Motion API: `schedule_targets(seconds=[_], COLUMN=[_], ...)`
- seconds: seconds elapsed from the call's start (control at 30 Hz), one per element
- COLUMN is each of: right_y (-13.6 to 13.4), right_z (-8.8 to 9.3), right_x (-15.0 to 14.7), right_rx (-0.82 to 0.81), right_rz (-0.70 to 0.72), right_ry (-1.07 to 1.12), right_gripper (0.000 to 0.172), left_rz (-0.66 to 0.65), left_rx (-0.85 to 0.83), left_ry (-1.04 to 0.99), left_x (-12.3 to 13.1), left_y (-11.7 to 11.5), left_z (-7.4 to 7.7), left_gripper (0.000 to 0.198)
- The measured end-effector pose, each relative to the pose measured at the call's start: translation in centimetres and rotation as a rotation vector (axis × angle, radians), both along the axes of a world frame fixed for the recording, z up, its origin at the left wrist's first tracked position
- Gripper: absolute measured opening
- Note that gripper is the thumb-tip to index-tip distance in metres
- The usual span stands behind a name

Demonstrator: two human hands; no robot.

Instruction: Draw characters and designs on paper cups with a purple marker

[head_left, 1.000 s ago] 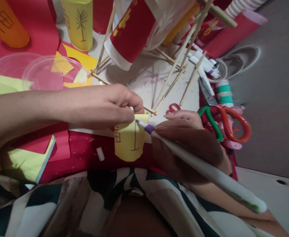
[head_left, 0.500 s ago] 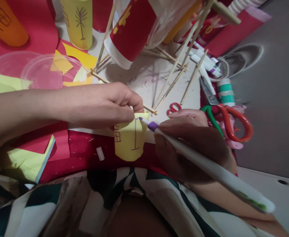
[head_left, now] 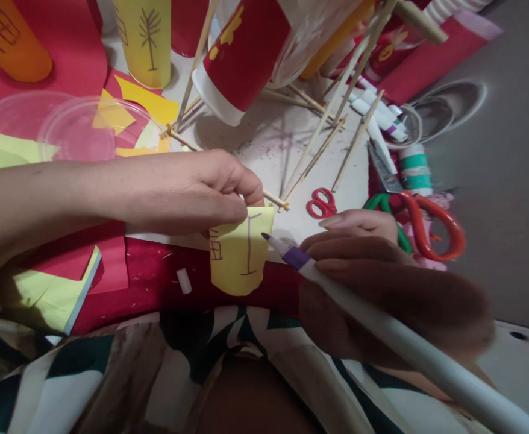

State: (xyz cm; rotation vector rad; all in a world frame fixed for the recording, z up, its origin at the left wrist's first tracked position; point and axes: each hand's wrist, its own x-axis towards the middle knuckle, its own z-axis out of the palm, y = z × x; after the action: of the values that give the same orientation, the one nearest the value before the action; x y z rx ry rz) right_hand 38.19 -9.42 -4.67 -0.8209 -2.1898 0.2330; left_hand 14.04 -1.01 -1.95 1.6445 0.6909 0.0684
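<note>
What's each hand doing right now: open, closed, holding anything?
Left hand: closed, pinching the top edge of the yellow cup.
Right hand: closed around the marker, with the tip at the cup's right edge.

1. No letters, numbers or brand names are coming out readable anywhere; the barrel of the white marker [head_left: 382, 328] is blurring too much to tell.
2. The yellow paper piece [head_left: 240, 265] is carrying two purple hand-drawn signs: a small grid of boxes [head_left: 215, 249] near its left edge, and beside it a tall upright line [head_left: 249, 244] with a short bar at top and foot.
3. The yellow cup [head_left: 140, 57] at the back is showing a drawn tree [head_left: 149, 33] with branches.
4. The orange cup [head_left: 15, 57] in the far left corner is bearing a similar boxed grid [head_left: 0, 21].
5. The tilted red cup [head_left: 246, 60] is wearing yellow shapes [head_left: 229, 31] that are not reading as any sign.
</note>
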Motion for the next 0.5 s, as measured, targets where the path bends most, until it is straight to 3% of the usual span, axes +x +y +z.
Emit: schedule_targets(seconds=[0.17, 0.5], right_y=[-0.12, -0.15], right_z=[-0.45, -0.57], right_x=[-0.28, -0.13], right_rx=[0.051, 0.092], right_rz=[-0.001, -0.056], right_ry=[0.022, -0.043], right_gripper=[0.024, 0.017], left_rz=[0.018, 0.012], left_rx=[-0.018, 0.016], left_ry=[0.002, 0.011], left_x=[0.05, 0.11], left_y=[0.01, -0.12], left_z=[-0.06, 0.07], left_gripper=[0.014, 0.015])
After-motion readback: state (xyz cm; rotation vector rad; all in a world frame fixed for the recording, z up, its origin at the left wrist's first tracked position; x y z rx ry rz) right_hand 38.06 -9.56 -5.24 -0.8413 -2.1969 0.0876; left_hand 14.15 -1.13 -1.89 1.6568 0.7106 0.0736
